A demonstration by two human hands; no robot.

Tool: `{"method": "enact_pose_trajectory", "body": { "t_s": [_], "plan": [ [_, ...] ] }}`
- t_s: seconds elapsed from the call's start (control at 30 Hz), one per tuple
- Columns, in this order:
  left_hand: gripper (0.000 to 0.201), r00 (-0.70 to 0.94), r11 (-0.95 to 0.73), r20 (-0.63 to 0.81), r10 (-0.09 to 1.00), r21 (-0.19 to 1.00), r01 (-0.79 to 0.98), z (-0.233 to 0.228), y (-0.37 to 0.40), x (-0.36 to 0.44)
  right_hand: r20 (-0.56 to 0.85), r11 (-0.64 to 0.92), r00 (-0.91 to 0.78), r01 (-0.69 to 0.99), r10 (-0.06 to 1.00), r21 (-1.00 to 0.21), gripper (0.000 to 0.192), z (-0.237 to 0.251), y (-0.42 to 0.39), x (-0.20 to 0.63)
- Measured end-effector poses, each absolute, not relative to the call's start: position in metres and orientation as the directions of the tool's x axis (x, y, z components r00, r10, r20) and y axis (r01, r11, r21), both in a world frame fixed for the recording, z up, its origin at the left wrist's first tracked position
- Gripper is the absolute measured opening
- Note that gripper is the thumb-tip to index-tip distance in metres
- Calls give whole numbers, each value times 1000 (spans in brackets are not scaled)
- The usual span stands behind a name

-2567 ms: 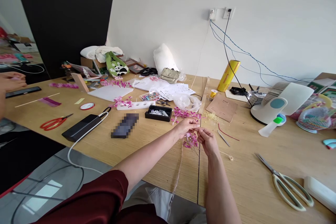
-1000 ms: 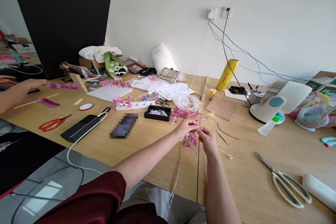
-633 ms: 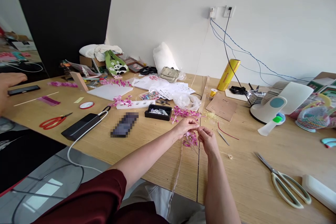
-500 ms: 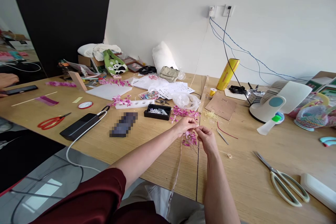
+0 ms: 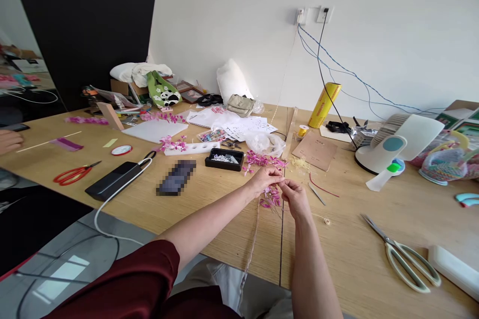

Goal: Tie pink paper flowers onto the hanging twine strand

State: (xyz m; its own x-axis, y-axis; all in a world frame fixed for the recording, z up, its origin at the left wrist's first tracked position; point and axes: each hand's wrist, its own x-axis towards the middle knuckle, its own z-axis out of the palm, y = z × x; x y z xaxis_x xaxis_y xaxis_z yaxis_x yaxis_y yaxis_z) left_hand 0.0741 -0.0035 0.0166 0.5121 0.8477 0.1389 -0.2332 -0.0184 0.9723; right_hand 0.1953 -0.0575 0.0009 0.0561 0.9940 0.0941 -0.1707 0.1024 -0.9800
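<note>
At centre frame, a person's left hand (image 5: 265, 179) and right hand (image 5: 295, 198) meet fingertip to fingertip over a wooden table (image 5: 209, 219), pinching a sprig of small pink flowers (image 5: 271, 197) whose pale cord (image 5: 253, 244) trails toward the lower edge. More pink blossoms (image 5: 262, 161) lie just beyond the hands. Green-handled scissors (image 5: 404, 254) rest at lower right, a white desk fan (image 5: 396, 147) at right. Red scissors (image 5: 73, 174) and a black power bank (image 5: 114, 180) sit at left, where another person's hand (image 5: 8, 140) enters the frame.
</note>
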Motion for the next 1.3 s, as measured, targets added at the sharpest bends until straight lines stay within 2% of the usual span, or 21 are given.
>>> {"method": "enact_pose_trajectory", "body": {
  "t_s": [0.17,0.33,0.57,0.83,1.1,1.3],
  "plan": [
    [29,520,19,62,852,989,-149,21,-1,73,92,101,68,-134,993,-986,28,2,-58,193],
    [33,535,25,56,843,990,-142,21,-1,73,108,112,61,-71,992,-991,29,2,-58,192],
    [33,569,99,70,820,960,-260,17,-5,74,92,104,73,-184,993,-977,28,4,-59,193],
    [34,582,134,11,813,970,-204,23,0,69,92,105,66,-220,994,-970,25,3,-58,194],
    [28,621,7,54,782,995,-96,27,4,69,97,108,63,-187,993,-976,25,1,-57,194],
    [28,610,11,86,788,988,-153,21,1,72,98,110,72,-191,993,-975,26,2,-58,194]
  ]
}}
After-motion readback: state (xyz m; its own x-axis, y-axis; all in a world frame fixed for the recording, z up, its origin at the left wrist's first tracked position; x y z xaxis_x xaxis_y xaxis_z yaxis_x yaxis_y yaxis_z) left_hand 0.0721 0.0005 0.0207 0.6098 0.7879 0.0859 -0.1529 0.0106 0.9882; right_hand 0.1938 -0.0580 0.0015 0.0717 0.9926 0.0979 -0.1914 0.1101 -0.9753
